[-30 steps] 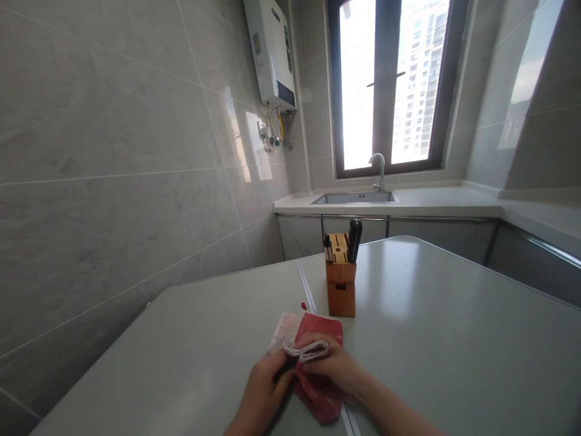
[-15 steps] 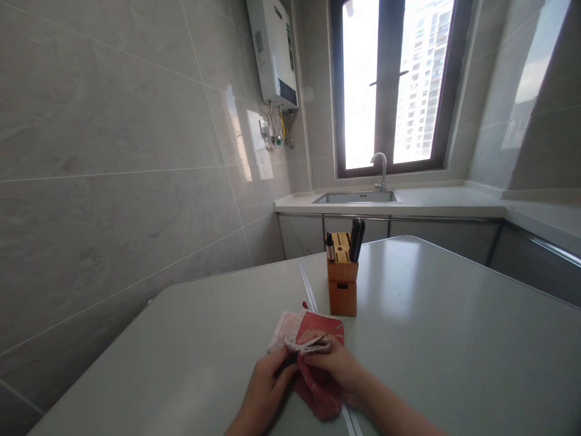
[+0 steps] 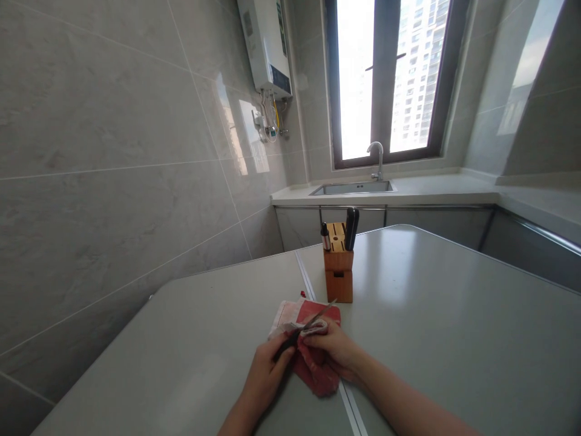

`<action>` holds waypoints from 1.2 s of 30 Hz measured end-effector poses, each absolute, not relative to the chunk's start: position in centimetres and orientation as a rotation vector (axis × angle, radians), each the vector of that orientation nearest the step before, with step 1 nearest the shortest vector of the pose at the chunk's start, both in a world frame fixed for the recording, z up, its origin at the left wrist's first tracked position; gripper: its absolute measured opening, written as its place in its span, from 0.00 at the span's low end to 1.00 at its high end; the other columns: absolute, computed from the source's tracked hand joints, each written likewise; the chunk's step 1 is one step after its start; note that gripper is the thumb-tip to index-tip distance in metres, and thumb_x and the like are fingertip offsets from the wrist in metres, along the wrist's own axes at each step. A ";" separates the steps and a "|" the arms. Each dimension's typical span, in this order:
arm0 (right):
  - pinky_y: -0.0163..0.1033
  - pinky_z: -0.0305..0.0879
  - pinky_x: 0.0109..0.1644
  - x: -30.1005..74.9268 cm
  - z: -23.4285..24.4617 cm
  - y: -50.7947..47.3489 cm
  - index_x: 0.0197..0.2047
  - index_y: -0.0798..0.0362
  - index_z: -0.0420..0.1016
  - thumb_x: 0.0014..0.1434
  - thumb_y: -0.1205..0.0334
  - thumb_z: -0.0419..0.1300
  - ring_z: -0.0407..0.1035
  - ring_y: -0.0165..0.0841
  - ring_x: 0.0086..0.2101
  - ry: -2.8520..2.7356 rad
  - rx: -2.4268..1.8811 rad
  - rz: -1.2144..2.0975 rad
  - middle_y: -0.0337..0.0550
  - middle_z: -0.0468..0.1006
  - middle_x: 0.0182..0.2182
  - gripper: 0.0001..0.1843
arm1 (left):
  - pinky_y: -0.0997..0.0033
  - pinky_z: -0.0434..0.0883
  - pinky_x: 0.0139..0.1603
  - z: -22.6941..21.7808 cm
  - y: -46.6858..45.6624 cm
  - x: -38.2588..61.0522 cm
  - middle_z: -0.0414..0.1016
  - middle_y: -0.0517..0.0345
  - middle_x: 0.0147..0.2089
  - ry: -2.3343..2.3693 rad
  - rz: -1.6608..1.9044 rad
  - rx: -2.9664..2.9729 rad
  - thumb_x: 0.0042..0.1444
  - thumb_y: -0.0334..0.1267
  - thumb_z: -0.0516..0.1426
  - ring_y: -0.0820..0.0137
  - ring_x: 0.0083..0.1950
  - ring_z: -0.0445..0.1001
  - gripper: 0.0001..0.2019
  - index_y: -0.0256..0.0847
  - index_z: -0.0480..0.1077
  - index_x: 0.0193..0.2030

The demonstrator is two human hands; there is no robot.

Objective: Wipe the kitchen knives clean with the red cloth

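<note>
A knife (image 3: 322,313) with a black handle points away to the upper right, its narrow blade partly bare. My left hand (image 3: 270,363) is closed around its handle. A red and white cloth (image 3: 318,378) lies on the table beneath the knife, one part bunched up. That folded part is pinched in my right hand (image 3: 338,348), close beside the blade. Whether the cloth touches the blade I cannot tell. Just beyond the cloth stands a wooden knife block (image 3: 339,284).
The block holds a black-handled knife (image 3: 351,227) and a smaller dark-handled tool (image 3: 325,236). A small red object (image 3: 303,294) lies behind the cloth. The pale folding table (image 3: 204,327) has a seam down its middle. Farther back are a sink (image 3: 354,188) and a faucet (image 3: 377,158).
More of the blade shows now; before, the folded cloth covered most of it. My right hand's fold has opened away from the blade. The whole view has shifted slightly.
</note>
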State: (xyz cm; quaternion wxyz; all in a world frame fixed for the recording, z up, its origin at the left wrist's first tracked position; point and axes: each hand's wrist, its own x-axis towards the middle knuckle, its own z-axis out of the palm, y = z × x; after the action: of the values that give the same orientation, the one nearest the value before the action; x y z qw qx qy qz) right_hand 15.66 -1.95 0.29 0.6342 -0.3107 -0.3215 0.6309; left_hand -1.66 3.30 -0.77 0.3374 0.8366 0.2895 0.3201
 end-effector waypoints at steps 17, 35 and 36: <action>0.33 0.62 0.33 15.6 0.0 -2.1 0.32 0.57 0.75 0.38 0.62 0.72 0.68 0.28 0.26 -0.927 -0.792 1.412 0.38 0.75 0.25 0.16 | 0.65 0.63 0.56 0.9 2.4 -0.6 0.73 0.51 0.53 0.617 0.752 2.088 0.60 0.42 0.51 0.61 0.53 0.69 0.18 0.39 0.69 0.54; 0.40 0.69 0.41 15.4 0.2 -1.5 0.34 0.57 0.74 0.43 0.60 0.70 0.73 0.33 0.31 -0.591 -0.536 1.425 0.42 0.78 0.28 0.15 | 0.75 0.55 0.22 -0.8 3.0 -0.9 0.62 0.60 0.15 0.848 0.658 1.875 0.61 0.56 0.34 0.74 0.19 0.59 0.33 0.38 0.64 0.18; 0.40 0.69 0.41 15.4 0.2 -1.4 0.34 0.57 0.74 0.43 0.60 0.70 0.73 0.33 0.30 -0.589 -0.539 1.425 0.42 0.78 0.27 0.15 | 0.74 0.55 0.22 -0.7 3.0 -0.9 0.61 0.59 0.15 0.846 0.655 1.878 0.61 0.56 0.33 0.74 0.19 0.59 0.34 0.38 0.64 0.18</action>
State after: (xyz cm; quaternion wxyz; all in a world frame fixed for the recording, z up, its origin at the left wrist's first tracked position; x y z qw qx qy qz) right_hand 15.40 -1.44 0.19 0.6846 -0.2407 -0.2628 0.6359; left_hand -0.91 2.97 -0.68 0.4709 0.7666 0.3452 0.2673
